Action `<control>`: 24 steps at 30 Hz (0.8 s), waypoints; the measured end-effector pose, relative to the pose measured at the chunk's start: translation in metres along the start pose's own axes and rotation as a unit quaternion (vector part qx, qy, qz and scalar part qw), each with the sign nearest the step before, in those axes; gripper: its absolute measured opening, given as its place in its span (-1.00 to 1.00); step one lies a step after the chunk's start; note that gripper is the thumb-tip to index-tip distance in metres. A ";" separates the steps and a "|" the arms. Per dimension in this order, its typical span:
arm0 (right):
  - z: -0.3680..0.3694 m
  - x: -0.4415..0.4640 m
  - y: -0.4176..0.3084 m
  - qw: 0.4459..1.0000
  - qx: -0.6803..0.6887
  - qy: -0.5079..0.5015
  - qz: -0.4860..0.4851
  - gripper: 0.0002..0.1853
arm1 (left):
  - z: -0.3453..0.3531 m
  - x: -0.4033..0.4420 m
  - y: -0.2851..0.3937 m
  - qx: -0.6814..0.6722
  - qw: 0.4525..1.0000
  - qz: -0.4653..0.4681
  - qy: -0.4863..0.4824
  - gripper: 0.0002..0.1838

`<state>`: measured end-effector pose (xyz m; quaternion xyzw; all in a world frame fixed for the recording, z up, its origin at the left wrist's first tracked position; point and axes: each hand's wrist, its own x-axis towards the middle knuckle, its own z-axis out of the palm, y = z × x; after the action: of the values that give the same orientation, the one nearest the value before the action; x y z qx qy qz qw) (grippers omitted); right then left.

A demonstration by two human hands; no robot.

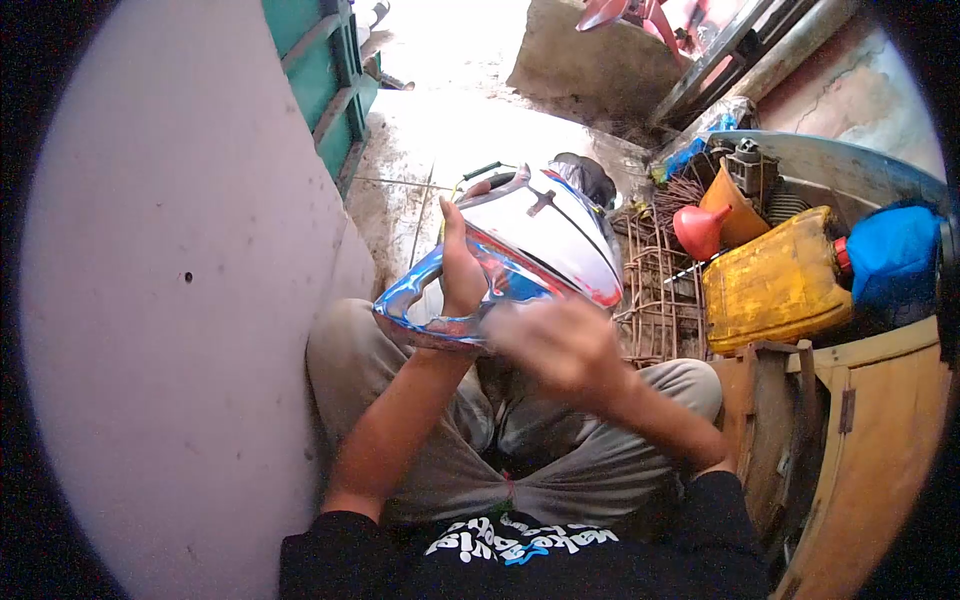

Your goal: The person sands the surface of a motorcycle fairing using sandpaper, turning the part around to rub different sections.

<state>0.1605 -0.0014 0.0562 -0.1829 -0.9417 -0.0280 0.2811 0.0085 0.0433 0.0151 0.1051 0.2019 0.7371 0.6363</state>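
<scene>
A curved panel (555, 228), white with blue and red parts, lies over my crossed legs in the middle of the view. My left hand (462, 275) grips its left part, the thumb pointing up along the near side of the white area. Over the panel's lower edge is my right hand (560, 345), blurred by motion, with its fingers bent together. Whatever those fingers hold, if anything, is too smeared to make out. The panel's blue left end has an opening in it and sits just left of my left wrist.
A pale wall (180, 280) stands close on the left, a green door frame (325, 70) beyond it. At right are a yellow jerrycan (775, 285), a red funnel (700, 230), a blue bag (895, 262), metal rods (660, 290) and a wooden cabinet (880, 430).
</scene>
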 end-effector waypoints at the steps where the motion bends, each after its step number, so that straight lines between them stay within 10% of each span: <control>1: 0.000 0.002 -0.016 0.996 0.036 0.024 -0.073 -0.69 | -0.004 0.003 -0.002 -0.032 0.999 -0.005 -0.003 -0.33; 8: -0.018 0.004 0.026 0.998 -0.009 0.006 0.069 -0.67 | 0.002 -0.002 0.004 0.000 0.999 0.008 0.038 -0.28; 24: -0.014 -0.002 0.004 1.000 -0.030 0.009 -0.004 -0.75 | -0.002 -0.002 0.002 0.023 0.999 0.007 0.021 -0.29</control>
<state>0.1707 -0.0007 0.0667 -0.1875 -0.9386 -0.0587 0.2834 0.0061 0.0410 0.0146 0.1058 0.2316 0.7385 0.6243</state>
